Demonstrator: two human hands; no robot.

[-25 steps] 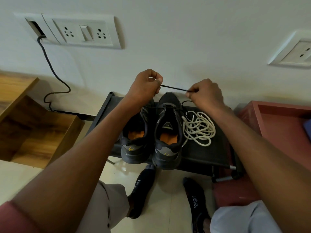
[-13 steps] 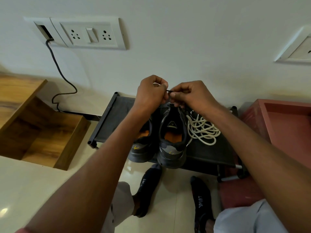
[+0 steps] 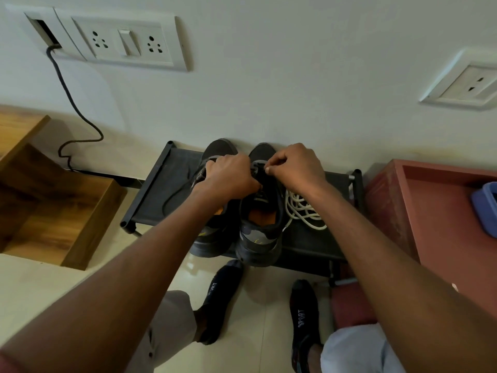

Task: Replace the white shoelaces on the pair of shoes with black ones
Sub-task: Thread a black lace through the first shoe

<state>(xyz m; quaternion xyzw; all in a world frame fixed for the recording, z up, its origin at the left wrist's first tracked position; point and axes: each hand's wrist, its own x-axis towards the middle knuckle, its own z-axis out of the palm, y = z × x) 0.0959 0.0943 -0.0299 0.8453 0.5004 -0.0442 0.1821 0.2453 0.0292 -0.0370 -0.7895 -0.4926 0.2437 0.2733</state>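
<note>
Shoes stand side by side on a low black rack (image 3: 150, 195) against the wall, toes at 12 o'clock: the left shoe (image 3: 215, 238) and the right shoe (image 3: 262, 230). Both hands work at the toe end of the right shoe's lacing. The left hand (image 3: 228, 176) is curled over the shoe fronts; what its fingers grasp cannot be told. The right hand (image 3: 295, 168) pinches a black lace (image 3: 258, 166) at the front eyelets. A loose black lace strand (image 3: 174, 195) trails across the rack at 9 o'clock from the shoes. White laces (image 3: 304, 211) lie coiled on the rack at 3 o'clock, touching the right shoe.
</note>
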